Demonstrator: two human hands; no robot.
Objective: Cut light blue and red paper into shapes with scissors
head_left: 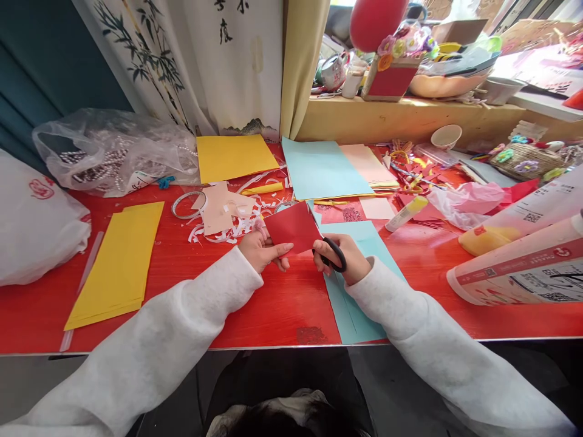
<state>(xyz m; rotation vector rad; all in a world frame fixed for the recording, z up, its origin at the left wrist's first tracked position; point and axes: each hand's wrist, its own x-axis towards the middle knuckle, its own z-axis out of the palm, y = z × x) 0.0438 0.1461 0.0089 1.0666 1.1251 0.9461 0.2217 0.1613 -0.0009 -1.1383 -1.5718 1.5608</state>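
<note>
My left hand pinches a piece of red paper by its lower left side, holding it above the table. At the paper's right edge, my right hand is closed round the black handles of a pair of scissors. The blades point up along that edge and are mostly hidden, so whether they cut into the paper cannot be made out. Under my right hand lies a sheet of light blue paper. Pale pink scraps and thin white strips lie beyond my left hand.
Yellow paper strips lie at left near plastic bags. Yellow and blue sheets lie at the back. To the right are a glue stick, red scraps, a paper cup and large printed cups. A cluttered ledge stands behind.
</note>
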